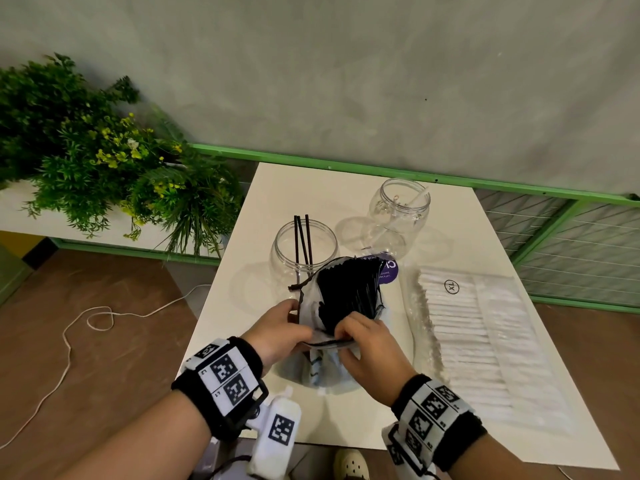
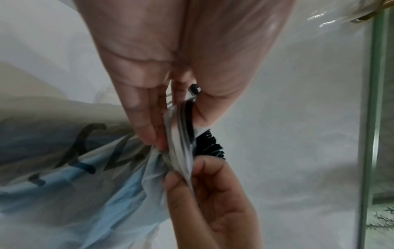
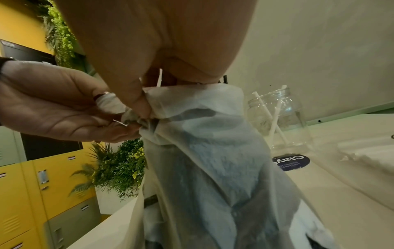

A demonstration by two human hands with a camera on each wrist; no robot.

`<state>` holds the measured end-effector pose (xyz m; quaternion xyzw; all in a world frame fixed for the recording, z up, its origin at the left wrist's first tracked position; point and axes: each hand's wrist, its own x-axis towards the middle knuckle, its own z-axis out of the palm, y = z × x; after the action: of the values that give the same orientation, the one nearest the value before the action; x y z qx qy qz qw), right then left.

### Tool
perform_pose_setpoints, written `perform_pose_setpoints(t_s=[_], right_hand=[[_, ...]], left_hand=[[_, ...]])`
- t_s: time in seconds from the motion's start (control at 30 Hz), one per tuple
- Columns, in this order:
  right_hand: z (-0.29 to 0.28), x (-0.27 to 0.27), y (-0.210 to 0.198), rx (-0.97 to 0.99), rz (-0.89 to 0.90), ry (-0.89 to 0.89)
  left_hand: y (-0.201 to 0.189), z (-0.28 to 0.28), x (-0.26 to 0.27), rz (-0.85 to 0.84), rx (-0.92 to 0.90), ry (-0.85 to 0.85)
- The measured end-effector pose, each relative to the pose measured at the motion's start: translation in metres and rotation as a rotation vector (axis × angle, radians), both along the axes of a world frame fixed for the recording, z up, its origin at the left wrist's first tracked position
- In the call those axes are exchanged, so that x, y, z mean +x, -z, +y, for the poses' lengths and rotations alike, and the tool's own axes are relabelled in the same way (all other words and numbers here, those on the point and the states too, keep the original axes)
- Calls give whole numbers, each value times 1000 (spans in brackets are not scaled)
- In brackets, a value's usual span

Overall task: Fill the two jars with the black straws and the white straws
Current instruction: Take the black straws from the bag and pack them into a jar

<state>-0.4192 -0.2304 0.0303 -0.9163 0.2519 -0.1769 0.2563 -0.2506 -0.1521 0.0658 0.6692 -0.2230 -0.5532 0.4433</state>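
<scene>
1. Both hands meet over the near middle of the white table (image 1: 346, 188), working at the mouth of a thin white-and-blue bag (image 1: 313, 367).
2. The left hand (image 1: 277, 332) pinches the bag's bunched edge, fingers together and curled on the fabric; the left wrist view shows its fingertips (image 2: 153, 134) pressed onto the folds.
3. The right hand (image 1: 367, 348) grips the same edge from the other side, thumb and fingers clamped on it.
4. A thick bundle of black straws (image 1: 349, 292) sticks up out of the bag just beyond the hands, fanned and leaning away.
5. The near jar (image 1: 304, 251) stands just behind the bag, left of centre, upright, with 3 black straws inside leaning on its far rim.
6. The far jar (image 1: 398, 213) stands further back and to the right, apart from the near jar, holding a few white straws (image 3: 274, 121).
7. A clear pack of white straws (image 1: 464, 334) lies flat on the right side of the table, beside the bag.
8. A round purple sticker (image 1: 388, 270) lies on the table between the 2 jars and the pack.
9. Green plants (image 1: 104, 161) stand to the left of the table.
</scene>
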Motion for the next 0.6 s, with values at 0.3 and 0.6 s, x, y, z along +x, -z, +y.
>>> perform_pose_setpoints(t_s=[0.3, 0.6], right_hand=[[-13, 1, -11, 187, 18, 125], [-7, 19, -2, -111, 55, 243]], left_hand=[[-1, -2, -6, 7, -85, -55], [-1, -3, -6, -8, -29, -5]])
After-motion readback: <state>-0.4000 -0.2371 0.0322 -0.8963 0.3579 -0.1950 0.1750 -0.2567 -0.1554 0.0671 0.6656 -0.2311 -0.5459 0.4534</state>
